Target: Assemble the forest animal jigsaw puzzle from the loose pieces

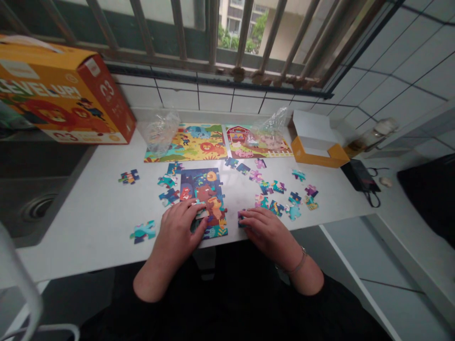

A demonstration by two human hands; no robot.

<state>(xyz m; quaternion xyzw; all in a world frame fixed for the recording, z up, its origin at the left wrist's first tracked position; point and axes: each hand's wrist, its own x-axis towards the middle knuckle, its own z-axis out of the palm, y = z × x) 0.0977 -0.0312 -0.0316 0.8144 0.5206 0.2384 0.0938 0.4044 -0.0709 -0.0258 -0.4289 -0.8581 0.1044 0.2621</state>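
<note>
A partly assembled jigsaw puzzle with a dark blue night scene lies on the white counter in front of me. My left hand rests on its lower left part, fingers pinched on a puzzle piece at the puzzle's edge. My right hand lies just right of the puzzle, its fingertips pressed on a small piece on the counter. Several loose pieces are scattered to the right, and others lie to the left.
Two finished puzzles lie at the back with crumpled plastic bags on them. An orange puzzle box stands back left, a white-and-orange box back right, a black pouch beside it. A sink is at left.
</note>
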